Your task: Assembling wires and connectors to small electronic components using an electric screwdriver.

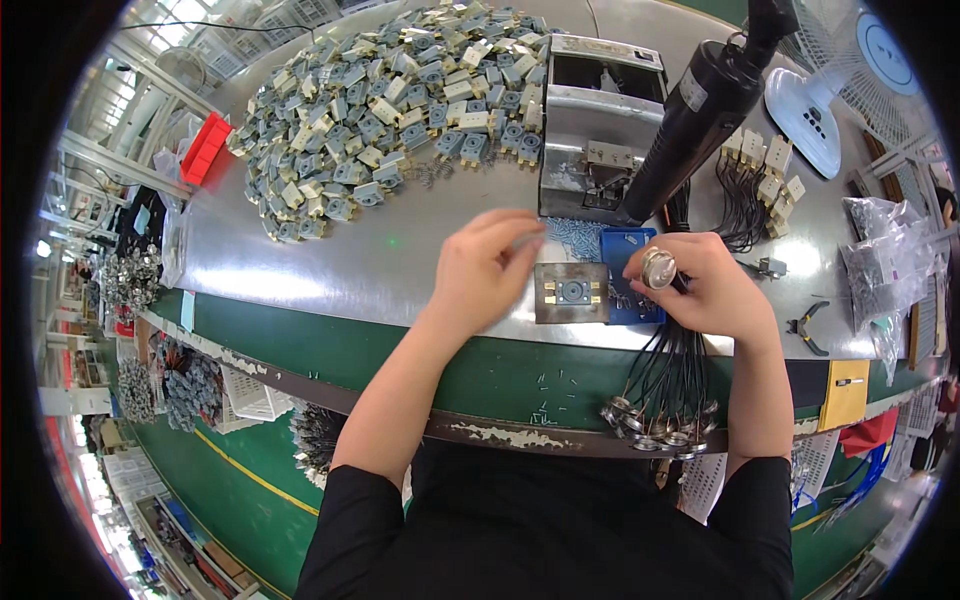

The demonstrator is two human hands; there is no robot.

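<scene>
Right hand (712, 288): grip closed on a round metal cup (659, 268), held over the right side of a blue screw tray (642, 316). Left hand (487, 262): fingers curled, contents of grip cannot be told; positioned near a metal fixture plate (547, 313) bearing one grey socket block (574, 291). Beyond: heaped grey-and-cream connector blocks (380, 110), steel desk (390, 265).
</scene>
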